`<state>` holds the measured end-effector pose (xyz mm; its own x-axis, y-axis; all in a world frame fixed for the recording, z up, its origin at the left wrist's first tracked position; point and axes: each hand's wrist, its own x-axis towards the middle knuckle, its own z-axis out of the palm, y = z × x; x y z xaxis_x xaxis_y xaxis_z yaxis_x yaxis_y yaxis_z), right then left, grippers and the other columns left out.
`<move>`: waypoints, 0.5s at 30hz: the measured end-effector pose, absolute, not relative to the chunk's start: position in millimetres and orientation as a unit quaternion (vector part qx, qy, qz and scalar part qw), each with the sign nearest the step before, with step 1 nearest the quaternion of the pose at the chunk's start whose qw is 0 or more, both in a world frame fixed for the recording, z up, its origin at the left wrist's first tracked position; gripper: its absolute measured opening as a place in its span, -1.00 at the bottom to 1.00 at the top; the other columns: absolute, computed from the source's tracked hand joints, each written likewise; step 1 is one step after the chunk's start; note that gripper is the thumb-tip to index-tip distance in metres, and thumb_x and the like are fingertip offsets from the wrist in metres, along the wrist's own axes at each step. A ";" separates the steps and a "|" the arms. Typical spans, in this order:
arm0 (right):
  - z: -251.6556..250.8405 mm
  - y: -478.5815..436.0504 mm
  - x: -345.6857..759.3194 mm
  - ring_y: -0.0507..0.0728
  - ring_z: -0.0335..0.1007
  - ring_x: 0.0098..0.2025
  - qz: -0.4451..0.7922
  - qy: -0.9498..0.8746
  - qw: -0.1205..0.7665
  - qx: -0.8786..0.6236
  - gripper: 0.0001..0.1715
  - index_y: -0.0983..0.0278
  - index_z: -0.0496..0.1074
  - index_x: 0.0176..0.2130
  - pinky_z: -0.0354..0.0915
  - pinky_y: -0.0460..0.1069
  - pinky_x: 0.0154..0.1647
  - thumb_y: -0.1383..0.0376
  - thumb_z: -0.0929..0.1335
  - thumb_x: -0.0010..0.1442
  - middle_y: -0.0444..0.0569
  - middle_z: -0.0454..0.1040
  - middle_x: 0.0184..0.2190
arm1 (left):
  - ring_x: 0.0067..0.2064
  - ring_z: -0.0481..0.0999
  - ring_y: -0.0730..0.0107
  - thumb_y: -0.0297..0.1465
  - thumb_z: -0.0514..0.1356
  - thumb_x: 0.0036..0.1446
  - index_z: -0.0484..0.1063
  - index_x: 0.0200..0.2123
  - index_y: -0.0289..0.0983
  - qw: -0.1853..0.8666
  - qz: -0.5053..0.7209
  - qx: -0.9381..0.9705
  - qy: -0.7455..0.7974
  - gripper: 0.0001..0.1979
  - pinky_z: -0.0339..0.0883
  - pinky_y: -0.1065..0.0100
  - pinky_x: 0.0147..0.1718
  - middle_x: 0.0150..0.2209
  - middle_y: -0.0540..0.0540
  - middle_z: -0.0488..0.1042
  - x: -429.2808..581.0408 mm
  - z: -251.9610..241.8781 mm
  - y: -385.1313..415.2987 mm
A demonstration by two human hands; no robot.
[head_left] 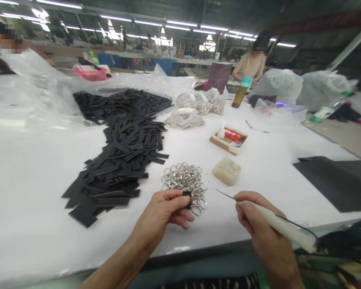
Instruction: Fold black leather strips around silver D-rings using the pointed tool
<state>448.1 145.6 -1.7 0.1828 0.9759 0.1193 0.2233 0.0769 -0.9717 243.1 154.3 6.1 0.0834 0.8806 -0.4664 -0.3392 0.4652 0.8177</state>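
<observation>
Between thumb and fingers, my left hand pinches a small black strip, which looks folded over. Just behind it lies a pile of metal D-rings. My right hand is closed like a pen grip round a white-handled tool with a thin dark metal tip and a black cord. The tip points left, above the table and apart from the strip. A yellowish waxy block sits beyond the tip. To the left spreads a large heap of black strips.
Bags of metal rings stand behind the loose pile. A small open box holds a red tube and a white bottle. Dark sheets lie at the right, clear plastic at the left. A person is across the table near a bottle.
</observation>
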 end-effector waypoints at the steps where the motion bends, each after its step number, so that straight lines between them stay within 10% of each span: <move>1: -0.9 149.2 450.5 0.06 0.15 -0.54 0.366 -0.516 0.518 -0.576 -0.68 0.28 0.43 -0.34 0.11 -0.08 -0.60 0.06 0.37 0.09 -0.13 0.26 -0.60 | -0.65 0.42 0.47 -0.35 0.36 -0.19 0.42 -0.47 -0.40 0.686 0.439 0.268 0.515 -0.75 0.34 0.49 -0.68 -0.62 -0.10 0.49 243.5 5.9 156.4; 15: -11.2 202.0 478.5 0.00 0.05 -0.57 0.314 -0.450 0.609 -0.573 -0.66 0.29 0.41 -0.38 0.02 -0.09 -0.59 0.10 0.47 -0.04 -0.21 0.21 -0.63 | -0.63 0.44 0.44 -0.34 0.36 -0.20 0.40 -0.51 -0.35 0.714 0.399 0.276 0.505 -0.76 0.32 0.50 -0.66 -0.65 -0.10 0.48 273.5 3.4 185.4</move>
<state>478.5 202.0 -11.2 0.3982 0.8978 0.1881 0.1332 0.1463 -0.9802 273.5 185.4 3.4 0.1717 0.8488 -0.5001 -0.2915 0.5287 0.7972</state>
